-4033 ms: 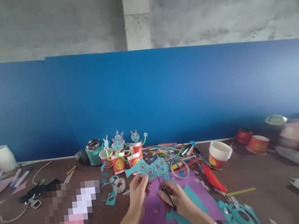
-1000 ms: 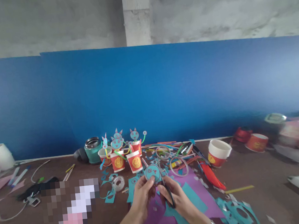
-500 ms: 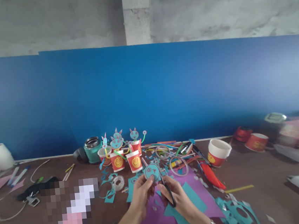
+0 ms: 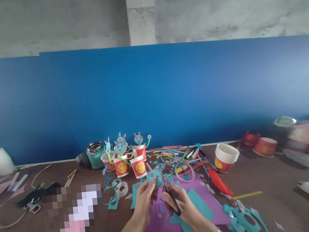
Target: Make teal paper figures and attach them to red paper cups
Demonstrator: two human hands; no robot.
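Observation:
My left hand [image 4: 145, 200] pinches a round blue paper face [image 4: 155, 178] with a drawn eye, thumb on its front. Black-handled scissors [image 4: 174, 200] are gripped in my right hand [image 4: 182, 199], their blades pointing up beside the disc's right edge. Below both hands lies a purple sheet [image 4: 154, 229] with blue paper pieces [image 4: 202, 202] on it. Just behind the disc stand red-and-white paper cups [image 4: 139, 167] bearing blue animal faces [image 4: 120, 147]. A roll of clear tape [image 4: 121, 189] rests left of my left hand.
Straws, pens and loops [image 4: 185, 172] are heaped behind my hands. Stacked paper cups [image 4: 226, 156] and a red balloon-like strip [image 4: 219, 182] are to the right, with blue cut-out scraps [image 4: 248, 220] nearer. A green flask [image 4: 96, 156] stands at the back left.
The blue paper face has shifted slightly left and down with my left hand. The scissors have moved slightly left too, and their blades show more clearly beside the disc.

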